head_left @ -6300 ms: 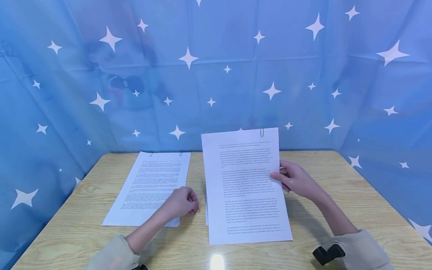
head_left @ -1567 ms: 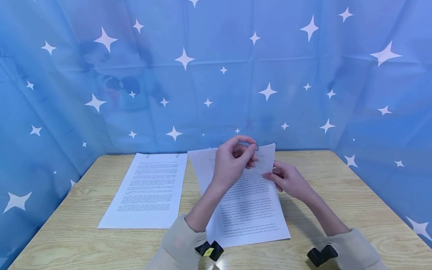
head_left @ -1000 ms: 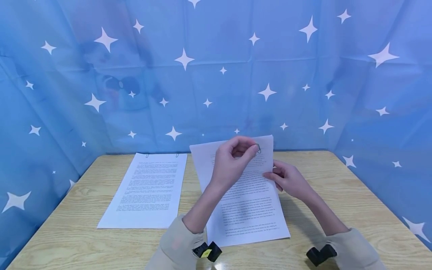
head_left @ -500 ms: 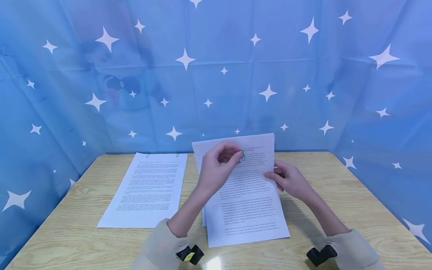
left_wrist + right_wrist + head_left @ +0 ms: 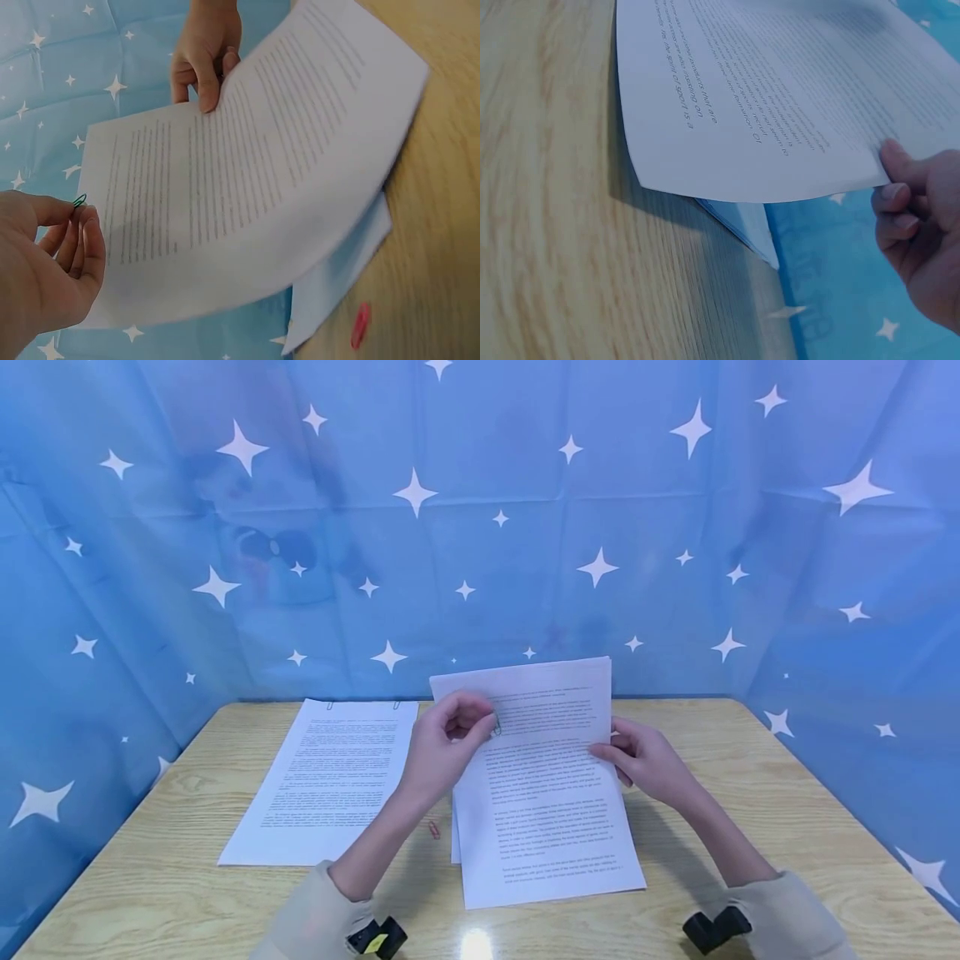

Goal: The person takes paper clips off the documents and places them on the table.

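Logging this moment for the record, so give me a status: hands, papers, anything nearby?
Left hand pinches green paper clip. Right hand holds printed sheets by right edge, tilted up. Red paper clip on table beside them.

The head view looks forward and down from above the near edge of the surface (image 5: 750,777). Each wrist view sits close and low: the left faces right, the right faces left. All three share the sheet (image 5: 551,793) (image 5: 247,187) (image 5: 780,97).

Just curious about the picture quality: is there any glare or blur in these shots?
Head view: a bright glare spot on the table, otherwise sharp. Left wrist view: the pages look soft and smeared. Right wrist view: the table grain is blurred and the image dim.
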Available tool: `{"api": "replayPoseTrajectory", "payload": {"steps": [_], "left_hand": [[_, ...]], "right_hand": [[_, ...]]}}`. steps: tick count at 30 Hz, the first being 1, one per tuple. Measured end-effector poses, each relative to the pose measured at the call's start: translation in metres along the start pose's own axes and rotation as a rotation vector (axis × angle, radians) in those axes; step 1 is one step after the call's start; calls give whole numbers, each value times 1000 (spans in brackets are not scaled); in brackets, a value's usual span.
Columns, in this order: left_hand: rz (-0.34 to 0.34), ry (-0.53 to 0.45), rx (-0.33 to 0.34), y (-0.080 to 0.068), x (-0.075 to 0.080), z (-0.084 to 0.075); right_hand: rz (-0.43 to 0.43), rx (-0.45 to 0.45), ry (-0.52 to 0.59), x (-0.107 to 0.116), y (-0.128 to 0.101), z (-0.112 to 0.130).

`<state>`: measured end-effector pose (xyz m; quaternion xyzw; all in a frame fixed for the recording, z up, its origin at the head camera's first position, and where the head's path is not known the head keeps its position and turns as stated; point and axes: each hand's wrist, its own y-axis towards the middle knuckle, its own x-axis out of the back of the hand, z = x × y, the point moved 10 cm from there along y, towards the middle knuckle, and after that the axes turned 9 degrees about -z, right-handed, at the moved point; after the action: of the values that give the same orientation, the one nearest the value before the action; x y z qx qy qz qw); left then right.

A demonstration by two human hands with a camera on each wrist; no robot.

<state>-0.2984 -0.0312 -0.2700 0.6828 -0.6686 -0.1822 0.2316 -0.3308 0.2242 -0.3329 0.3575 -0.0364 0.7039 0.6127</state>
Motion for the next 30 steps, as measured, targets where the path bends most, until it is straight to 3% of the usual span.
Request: {"api": "replayPoseTrajectory", "payload": {"steps": [20,30], "left_hand": [[-6,117,203,-22,44,41],[55,248,312,-36,62,61]], "right_hand": [[-3,0,13,1,0,-1],[3,-4,13,0,-1,-1]]}}
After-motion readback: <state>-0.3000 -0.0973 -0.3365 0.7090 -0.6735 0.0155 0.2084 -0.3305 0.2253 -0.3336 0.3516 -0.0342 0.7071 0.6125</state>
